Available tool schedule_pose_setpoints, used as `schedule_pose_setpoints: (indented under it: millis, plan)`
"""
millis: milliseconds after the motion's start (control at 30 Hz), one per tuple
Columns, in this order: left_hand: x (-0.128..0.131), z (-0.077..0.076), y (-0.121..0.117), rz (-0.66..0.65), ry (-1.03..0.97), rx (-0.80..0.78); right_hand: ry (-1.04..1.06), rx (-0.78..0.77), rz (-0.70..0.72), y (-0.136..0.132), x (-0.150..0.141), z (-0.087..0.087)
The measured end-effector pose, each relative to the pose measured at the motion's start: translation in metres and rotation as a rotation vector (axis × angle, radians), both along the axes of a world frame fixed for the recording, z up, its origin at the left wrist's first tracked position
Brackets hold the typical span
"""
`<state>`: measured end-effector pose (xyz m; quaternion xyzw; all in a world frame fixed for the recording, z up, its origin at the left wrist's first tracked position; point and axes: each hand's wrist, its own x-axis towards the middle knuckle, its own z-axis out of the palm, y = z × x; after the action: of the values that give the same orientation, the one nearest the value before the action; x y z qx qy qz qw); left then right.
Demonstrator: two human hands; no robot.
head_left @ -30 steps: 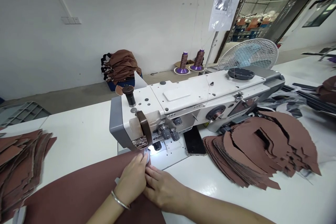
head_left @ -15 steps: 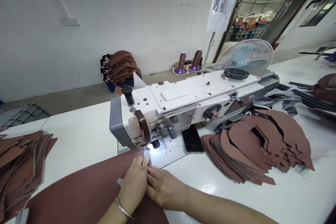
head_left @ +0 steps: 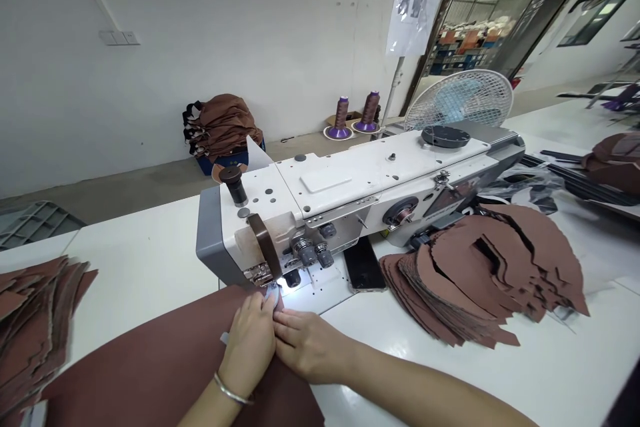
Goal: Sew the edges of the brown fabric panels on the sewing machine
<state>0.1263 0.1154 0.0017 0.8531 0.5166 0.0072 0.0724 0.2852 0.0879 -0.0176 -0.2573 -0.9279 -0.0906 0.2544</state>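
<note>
A large brown leather piece lies on the white table, its far edge under the needle of a white and grey sewing machine. My left hand, with a metal bangle on the wrist, rests on the leather with fingers together, fingertips just before the lit needle area. My right hand lies beside it, fingers pressed together on the leather edge and touching the left hand.
A fanned stack of cut brown pieces lies right of the machine. Another stack sits at the left edge. A dark phone lies by the machine base. A fan and thread cones stand behind.
Both hands stay pressed on the leather at the needle. The view has shifted slightly, so everything sits a little further left in the picture.
</note>
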Motion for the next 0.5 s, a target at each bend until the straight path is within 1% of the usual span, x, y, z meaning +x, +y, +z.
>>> schedule_pose_setpoints:
  millis: [67, 167, 300, 400, 500]
  plan:
    - [0.001, 0.003, -0.005, -0.003, 0.005, -0.019, -0.006, -0.006, 0.02, -0.002, 0.002, 0.002]
    - [0.002, 0.001, -0.008, -0.031, 0.009, -0.021, -0.008, -0.017, 0.005, -0.003, 0.002, 0.001]
    - [0.004, -0.001, -0.003, -0.053, 0.001, 0.007, -0.01, -0.029, -0.02, 0.002, 0.0, -0.003]
    - [0.005, 0.003, 0.002, -0.066, 0.014, -0.001, -0.025, -0.039, -0.026, 0.006, 0.0, -0.004]
    - [-0.001, 0.009, 0.006, -0.059, 0.025, 0.024, -0.033, -0.038, 0.001, 0.005, 0.003, -0.001]
